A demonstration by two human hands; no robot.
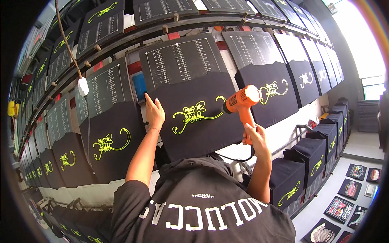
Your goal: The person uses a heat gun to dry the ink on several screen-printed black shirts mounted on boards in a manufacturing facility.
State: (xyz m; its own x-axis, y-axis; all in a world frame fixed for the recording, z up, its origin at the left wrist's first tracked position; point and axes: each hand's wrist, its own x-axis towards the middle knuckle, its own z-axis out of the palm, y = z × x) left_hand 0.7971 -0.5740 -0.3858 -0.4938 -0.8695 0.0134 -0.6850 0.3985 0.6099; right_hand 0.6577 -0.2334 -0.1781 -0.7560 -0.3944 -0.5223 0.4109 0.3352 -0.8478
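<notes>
In my right hand [256,139] is an orange heat gun [245,108], my fingers wrapped round its handle. Its dark nozzle points left, close over the right end of a neon-yellow line print [195,115] on a black shirt [198,139]. The shirt is pulled over a dark printing board [178,56] marked with white measuring scales. My left hand [155,113] is open at the left edge of that shirt and board, fingers stretched upward. Whether its fingertips touch the board I cannot tell. The heat gun's black cord [235,159] hangs below my right hand.
More boards with black printed shirts stand in a row on both sides, like the left shirt [111,141] and the right one [267,93]. A hanging cord ends in a white plug piece [83,86]. Another shirt row [310,162] runs at right, beside printed samples [340,209].
</notes>
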